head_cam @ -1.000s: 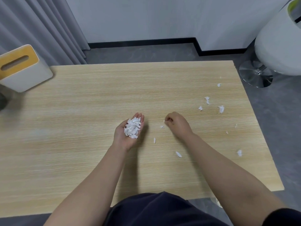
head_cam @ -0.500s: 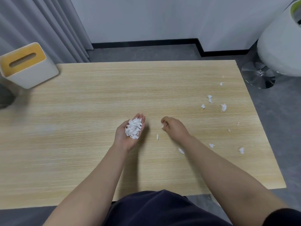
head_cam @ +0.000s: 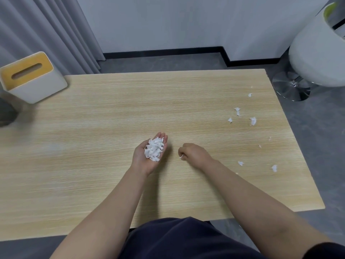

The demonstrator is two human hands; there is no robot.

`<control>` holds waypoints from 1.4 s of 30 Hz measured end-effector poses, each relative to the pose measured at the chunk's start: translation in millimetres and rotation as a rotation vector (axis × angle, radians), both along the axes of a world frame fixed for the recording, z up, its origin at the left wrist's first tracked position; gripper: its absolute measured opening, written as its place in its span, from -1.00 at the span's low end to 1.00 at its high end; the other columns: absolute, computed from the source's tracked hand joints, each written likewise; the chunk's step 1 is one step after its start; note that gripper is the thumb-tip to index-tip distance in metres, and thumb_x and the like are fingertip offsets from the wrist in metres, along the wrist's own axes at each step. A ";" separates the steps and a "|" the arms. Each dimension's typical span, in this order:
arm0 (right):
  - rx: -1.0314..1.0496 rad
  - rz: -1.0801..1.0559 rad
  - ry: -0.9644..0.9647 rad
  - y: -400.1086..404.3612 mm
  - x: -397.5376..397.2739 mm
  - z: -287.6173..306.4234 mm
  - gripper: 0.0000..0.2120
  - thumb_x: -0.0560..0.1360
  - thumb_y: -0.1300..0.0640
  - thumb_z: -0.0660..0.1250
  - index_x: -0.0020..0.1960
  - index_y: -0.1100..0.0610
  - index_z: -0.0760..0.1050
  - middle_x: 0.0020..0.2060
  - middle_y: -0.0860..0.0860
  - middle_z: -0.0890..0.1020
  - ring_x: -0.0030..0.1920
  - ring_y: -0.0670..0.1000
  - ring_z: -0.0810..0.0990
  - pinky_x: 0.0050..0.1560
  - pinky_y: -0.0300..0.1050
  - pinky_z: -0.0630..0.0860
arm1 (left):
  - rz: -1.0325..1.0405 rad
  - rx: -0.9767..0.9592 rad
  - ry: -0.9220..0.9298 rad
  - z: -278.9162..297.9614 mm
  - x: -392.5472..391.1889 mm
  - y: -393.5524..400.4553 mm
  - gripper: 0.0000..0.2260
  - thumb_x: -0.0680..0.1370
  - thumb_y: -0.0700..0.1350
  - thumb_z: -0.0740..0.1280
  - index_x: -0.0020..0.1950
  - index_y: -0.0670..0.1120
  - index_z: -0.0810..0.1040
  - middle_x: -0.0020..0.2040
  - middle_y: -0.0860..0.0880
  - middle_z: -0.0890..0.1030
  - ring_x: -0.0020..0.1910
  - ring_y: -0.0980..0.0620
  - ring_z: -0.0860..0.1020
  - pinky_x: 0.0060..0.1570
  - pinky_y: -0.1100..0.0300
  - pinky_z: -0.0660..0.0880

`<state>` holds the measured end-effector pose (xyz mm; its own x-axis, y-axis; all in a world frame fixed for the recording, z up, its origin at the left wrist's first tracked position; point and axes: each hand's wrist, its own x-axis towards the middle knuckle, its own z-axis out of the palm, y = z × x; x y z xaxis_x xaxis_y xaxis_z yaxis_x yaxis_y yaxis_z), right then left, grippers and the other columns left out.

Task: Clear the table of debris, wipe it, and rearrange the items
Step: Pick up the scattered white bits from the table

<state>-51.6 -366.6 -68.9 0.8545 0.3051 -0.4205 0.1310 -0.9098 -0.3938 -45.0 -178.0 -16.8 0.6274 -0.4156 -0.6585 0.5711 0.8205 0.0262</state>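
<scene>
My left hand (head_cam: 147,157) lies palm up over the middle of the light wooden table (head_cam: 93,128), cupping a pile of white paper scraps (head_cam: 154,150). Just to its right, my right hand (head_cam: 194,154) rests knuckles up with curled fingers that pinch a small white scrap (head_cam: 181,157) at the tabletop. Several loose white scraps (head_cam: 253,120) lie scattered over the right part of the table, some (head_cam: 240,163) close beside my right forearm.
A white tissue box with a yellow slotted lid (head_cam: 30,77) stands at the table's far left corner. A white swivel chair on a chrome base (head_cam: 291,86) is off the far right corner. Grey curtains hang at the back left.
My right hand has drawn back toward me and to the left, closing its fingers on a scrap that lay between the hands. The left hand keeps its pile still.
</scene>
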 end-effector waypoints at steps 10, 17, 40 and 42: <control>0.518 -0.372 -0.233 22.4 5.9 67.5 -0.94 0.48 0.19 0.37 -0.07 0.14 0.60 -0.14 -0.03 0.57 -0.18 -0.14 0.48 -0.09 -0.31 0.37 | 0.003 0.074 0.110 -0.3 2.4 -8.5 -0.70 0.59 -0.19 0.10 0.10 -0.34 0.53 0.05 -0.26 0.60 -0.06 -0.19 0.61 -0.07 -0.03 0.59; 0.479 -0.130 -0.202 56.9 2.9 108.2 -0.90 0.49 0.12 0.34 -0.06 0.13 0.60 -0.11 -0.01 0.61 -0.05 -0.06 0.52 -0.04 -0.16 0.43 | -0.074 0.158 0.017 16.5 -0.9 -24.7 -0.88 0.36 -0.34 0.22 -0.31 -0.26 0.54 -0.41 -0.12 0.60 -0.47 0.00 0.61 -0.50 0.29 0.53; 0.413 -0.204 -0.328 2.9 3.2 97.8 -0.88 0.48 0.16 0.36 -0.02 0.11 0.63 -0.10 -0.08 0.49 -0.02 -0.04 0.45 0.05 -0.15 0.39 | -0.115 0.093 0.035 -1.8 0.5 -46.0 -0.79 0.48 -0.24 0.18 -0.09 -0.33 0.57 -0.15 -0.19 0.61 -0.23 -0.06 0.60 0.04 0.31 0.46; 0.409 -0.253 -0.339 -14.7 -0.4 96.2 -0.90 0.49 0.14 0.36 -0.03 0.10 0.63 -0.10 -0.11 0.47 -0.07 -0.08 0.43 -0.03 -0.21 0.35 | -0.115 0.116 0.054 -3.9 -0.5 -50.1 -0.74 0.53 -0.23 0.14 -0.02 -0.34 0.58 -0.07 -0.23 0.61 -0.14 -0.12 0.59 0.22 0.25 0.35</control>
